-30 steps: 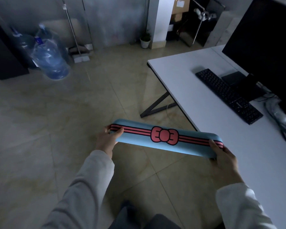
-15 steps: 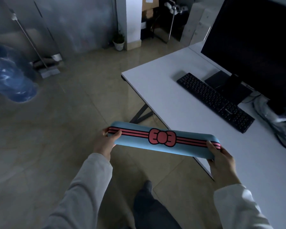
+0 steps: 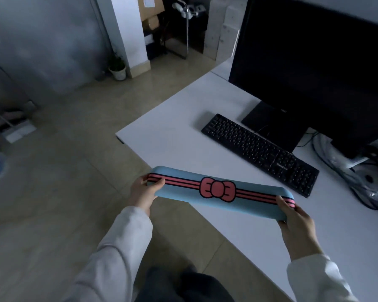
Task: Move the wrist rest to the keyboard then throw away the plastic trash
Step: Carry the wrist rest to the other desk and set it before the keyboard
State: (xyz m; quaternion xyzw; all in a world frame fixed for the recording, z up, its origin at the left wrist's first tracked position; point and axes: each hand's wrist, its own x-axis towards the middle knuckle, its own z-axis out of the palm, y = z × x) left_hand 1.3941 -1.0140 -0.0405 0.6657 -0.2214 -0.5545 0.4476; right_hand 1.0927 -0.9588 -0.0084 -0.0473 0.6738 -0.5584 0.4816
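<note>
I hold a long blue wrist rest (image 3: 218,192) with red stripes and a red bow, level in the air over the near-left edge of the white desk (image 3: 175,140). My left hand (image 3: 143,192) grips its left end and my right hand (image 3: 295,223) grips its right end. The black keyboard (image 3: 260,153) lies diagonally on the desk beyond the rest, a short gap away. Crumpled clear plastic trash (image 3: 358,184) sits at the desk's right side, past the keyboard's right end.
A large dark monitor (image 3: 314,68) stands behind the keyboard, with cables beside its base. Off the desk to the left is tiled floor (image 3: 63,192). A small potted plant (image 3: 118,70), a white pillar and stacked boxes stand at the back.
The view has swung right and closer to the desk. The wrist rest, still held by both hands, now hangs over the desk edge nearer the keyboard.
</note>
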